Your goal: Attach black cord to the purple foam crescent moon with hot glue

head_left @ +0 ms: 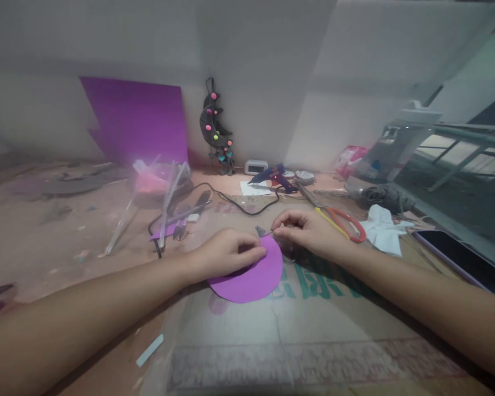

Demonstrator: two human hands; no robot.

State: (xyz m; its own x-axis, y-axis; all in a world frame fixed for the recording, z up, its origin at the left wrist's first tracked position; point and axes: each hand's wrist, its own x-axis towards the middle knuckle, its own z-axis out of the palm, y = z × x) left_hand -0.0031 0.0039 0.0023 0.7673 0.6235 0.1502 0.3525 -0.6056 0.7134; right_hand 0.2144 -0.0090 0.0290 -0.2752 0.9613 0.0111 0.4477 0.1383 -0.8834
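A purple paper disc [253,278] lies on a sheet of cardboard [313,319] in front of me. My left hand [225,254] rests on its left part with the fingers curled, pinching the disc near its upper edge. My right hand [303,230] is closed in a pinch just above the disc, holding a small grey piece [260,231] whose tip meets the left fingertips. What the grey piece is, I cannot make out.
Red-handled scissors [338,217] lie right of my right hand. A blue glue gun [272,176] with its black cord, glue sticks [169,201], a purple sheet [138,118] and a moon ornament [215,129] stand at the back. A white cloth [381,228] and a dark tablet [457,253] lie at the right.
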